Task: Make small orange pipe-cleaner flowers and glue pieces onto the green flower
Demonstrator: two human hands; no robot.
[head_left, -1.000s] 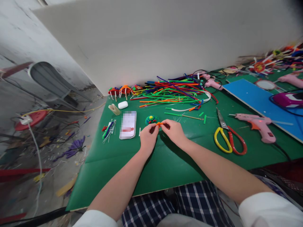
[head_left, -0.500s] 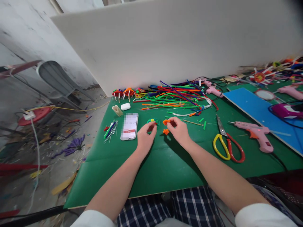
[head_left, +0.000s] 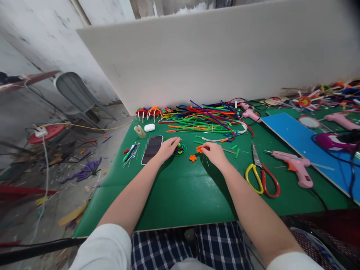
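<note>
My right hand [head_left: 214, 153] is closed, pinching an orange flower [head_left: 199, 149] made of fuzzy stems just above the table. A second orange flower [head_left: 192, 158] lies flat on the green tabletop, left of that hand. Thin pale wires show below the right fingers. My left hand [head_left: 168, 148] lies low with its fingers stretched out at the edge of a green coiled piece [head_left: 183, 150] with yellow and red bits on it. Part of this coil is hidden behind the left hand. Right beside the left wrist is a phone [head_left: 152, 149] with a dark screen.
Pipe cleaners [head_left: 205, 118] are heaped at the back. Scissors [head_left: 260, 172] and a pink glue gun [head_left: 295, 165] lie to the right, near a blue board [head_left: 303, 138]. At left are a white case [head_left: 149, 127], a beige holder [head_left: 139, 131] and small cut stems [head_left: 131, 153].
My left hand has moved left and opened out from its pinch beside the coil. The right hand still holds its flower, now farther from the second one. The phone screen has gone dark.
</note>
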